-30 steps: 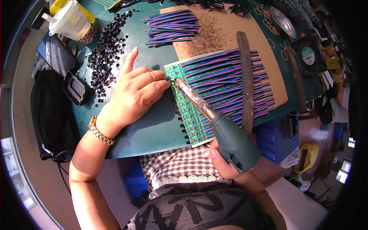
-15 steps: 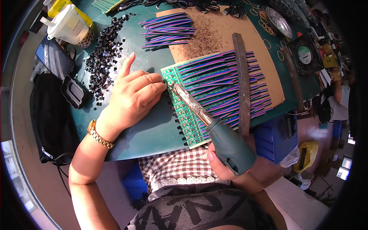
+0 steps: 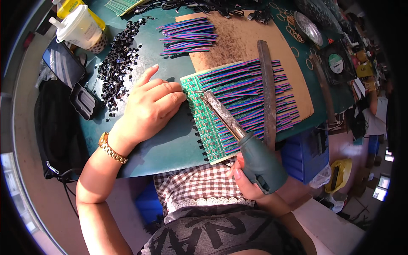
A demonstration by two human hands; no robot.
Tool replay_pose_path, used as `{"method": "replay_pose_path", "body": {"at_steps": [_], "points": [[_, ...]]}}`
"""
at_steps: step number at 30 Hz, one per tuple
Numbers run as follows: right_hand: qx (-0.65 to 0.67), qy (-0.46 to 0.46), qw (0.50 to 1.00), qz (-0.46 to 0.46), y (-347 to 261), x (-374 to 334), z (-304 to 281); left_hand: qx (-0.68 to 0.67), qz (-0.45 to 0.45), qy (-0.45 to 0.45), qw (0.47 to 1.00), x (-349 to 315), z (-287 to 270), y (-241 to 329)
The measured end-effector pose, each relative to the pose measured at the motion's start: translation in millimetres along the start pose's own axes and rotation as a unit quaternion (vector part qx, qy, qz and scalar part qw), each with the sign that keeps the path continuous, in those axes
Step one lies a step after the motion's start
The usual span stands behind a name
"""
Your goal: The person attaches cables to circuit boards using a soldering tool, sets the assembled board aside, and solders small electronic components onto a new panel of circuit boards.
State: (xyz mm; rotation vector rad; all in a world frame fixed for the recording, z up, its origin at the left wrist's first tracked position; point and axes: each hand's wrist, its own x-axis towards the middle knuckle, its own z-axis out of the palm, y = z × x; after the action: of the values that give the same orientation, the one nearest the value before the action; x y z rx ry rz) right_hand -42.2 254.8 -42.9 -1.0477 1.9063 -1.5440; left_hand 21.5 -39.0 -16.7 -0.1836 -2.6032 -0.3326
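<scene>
Soldering iron (image 3: 238, 127) lies gripped by its green handle in the right hand (image 3: 246, 178), fingers closed around it, tip resting on the green circuit panel (image 3: 204, 123) at the table edge. The left hand (image 3: 148, 106) presses flat, fingers together, just beside the tip. Risk: a slip of the hot tip could burn those fingertips or scorch the coloured wires (image 3: 250, 89).
</scene>
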Motion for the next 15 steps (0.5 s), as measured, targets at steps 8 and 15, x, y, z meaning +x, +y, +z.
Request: {"method": "replay_pose_path", "body": {"at_steps": [8, 15], "points": [[-0.033, -0.032, 0.996, -0.079, 10, -2, -5, -0.019, -0.091, -0.025, 0.995, 5, -33, -15], [-0.026, -0.021, 0.998, 0.044, 26, -13, 1, 0.166, -0.221, -0.111, 0.955, 14, -42, -67]]}}
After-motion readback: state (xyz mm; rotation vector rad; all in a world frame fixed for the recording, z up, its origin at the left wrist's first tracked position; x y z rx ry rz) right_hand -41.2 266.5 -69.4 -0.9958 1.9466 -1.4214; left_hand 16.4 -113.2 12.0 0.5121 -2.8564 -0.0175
